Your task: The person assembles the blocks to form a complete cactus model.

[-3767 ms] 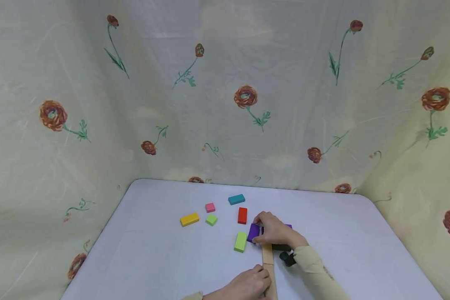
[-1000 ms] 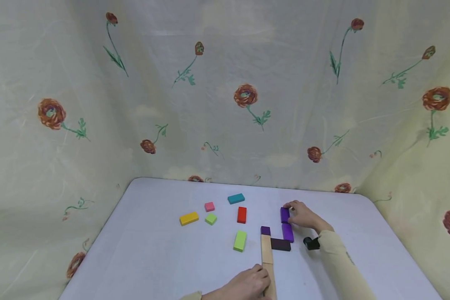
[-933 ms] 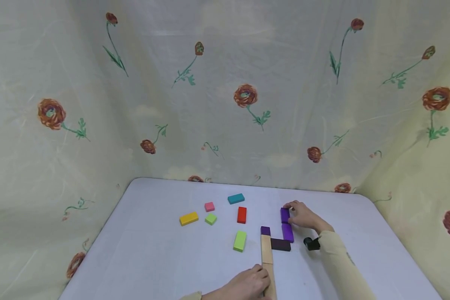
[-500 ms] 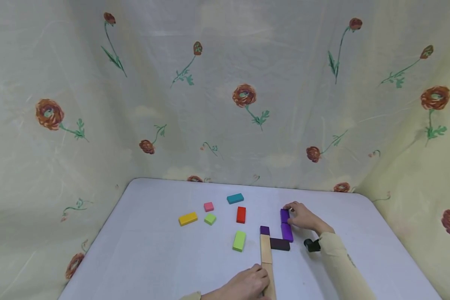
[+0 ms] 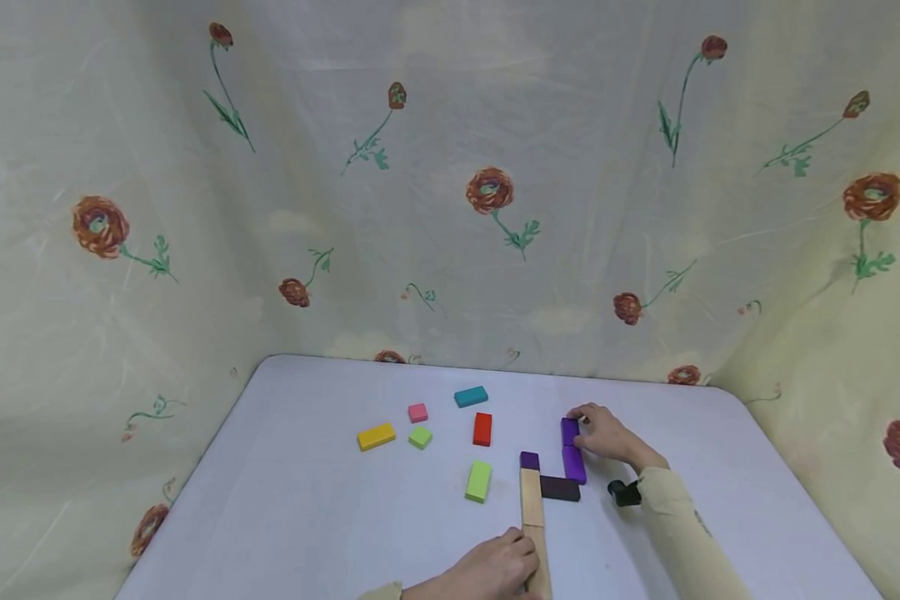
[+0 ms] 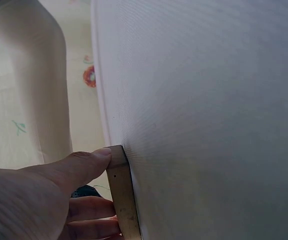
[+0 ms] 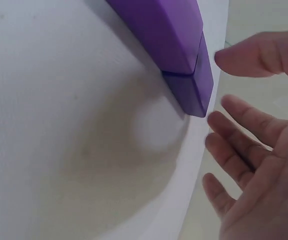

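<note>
My left hand (image 5: 491, 567) holds the nearer of two plain wooden blocks (image 5: 537, 554), thumb at its end and fingers along its side in the left wrist view. The farther wooden block (image 5: 532, 500) continues the row to a small dark purple block (image 5: 529, 461). From the row a dark brown block (image 5: 560, 488) juts right towards a purple block (image 5: 573, 465). A second purple block (image 5: 569, 432) lies end to end beyond it. Beside that one is my right hand (image 5: 607, 433); in the right wrist view its thumb and fingers are spread, apart from the purple blocks.
Loose blocks lie left of the row: lime (image 5: 477, 482), red (image 5: 482, 429), teal (image 5: 471, 397), pink (image 5: 417, 412), small green (image 5: 421, 437) and yellow (image 5: 377, 437). A black wrist camera (image 5: 624, 492) sits under the right forearm. Flowered cloth (image 5: 450, 250) hangs behind the white table (image 5: 307, 517).
Since the oldest frame, my right hand has moved a purple block from left of the row to beyond the other purple block. Over the last second both hands stay nearly still.
</note>
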`<state>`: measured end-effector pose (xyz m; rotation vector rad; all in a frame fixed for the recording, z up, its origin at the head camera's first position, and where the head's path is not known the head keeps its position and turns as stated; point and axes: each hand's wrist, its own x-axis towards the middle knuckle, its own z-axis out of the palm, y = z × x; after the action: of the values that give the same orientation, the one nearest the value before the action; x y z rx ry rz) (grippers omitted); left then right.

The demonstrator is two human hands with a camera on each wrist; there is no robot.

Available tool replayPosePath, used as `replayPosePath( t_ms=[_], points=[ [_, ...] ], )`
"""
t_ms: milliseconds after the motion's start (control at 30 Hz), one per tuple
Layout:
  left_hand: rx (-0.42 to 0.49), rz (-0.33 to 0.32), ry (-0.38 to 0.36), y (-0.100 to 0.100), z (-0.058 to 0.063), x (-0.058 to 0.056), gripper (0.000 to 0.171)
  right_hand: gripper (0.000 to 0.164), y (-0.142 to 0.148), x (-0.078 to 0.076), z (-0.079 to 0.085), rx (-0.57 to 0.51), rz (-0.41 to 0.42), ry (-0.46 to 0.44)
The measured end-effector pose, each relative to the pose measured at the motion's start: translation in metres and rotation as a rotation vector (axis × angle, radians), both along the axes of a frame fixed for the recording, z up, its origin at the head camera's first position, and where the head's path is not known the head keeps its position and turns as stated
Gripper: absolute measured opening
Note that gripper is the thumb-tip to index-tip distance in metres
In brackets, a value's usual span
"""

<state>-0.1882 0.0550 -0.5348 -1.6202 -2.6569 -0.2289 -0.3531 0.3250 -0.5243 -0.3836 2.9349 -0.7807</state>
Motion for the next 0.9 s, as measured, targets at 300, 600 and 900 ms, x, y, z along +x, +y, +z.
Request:
replayPosePath(
  t_ms=[300,600,900],
  points=[
    [-0.009,0.007,-0.038,0.001,0.002,-0.001,0.034,0.046,-0.011,0.004,0.007,-0.029,0.006,0.132],
    [0.007,-0.006,-0.028,-0.001,-0.001,-0.001,0.032,0.043,-0.049,0.016,0.012,-0.070,0.009,0.161],
    [-0.008,-0.012,-0.020,-0.003,0.002,-0.001,0.033,0.044,-0.103,0.039,0.018,-0.039,0.118,0.093]
  ],
)
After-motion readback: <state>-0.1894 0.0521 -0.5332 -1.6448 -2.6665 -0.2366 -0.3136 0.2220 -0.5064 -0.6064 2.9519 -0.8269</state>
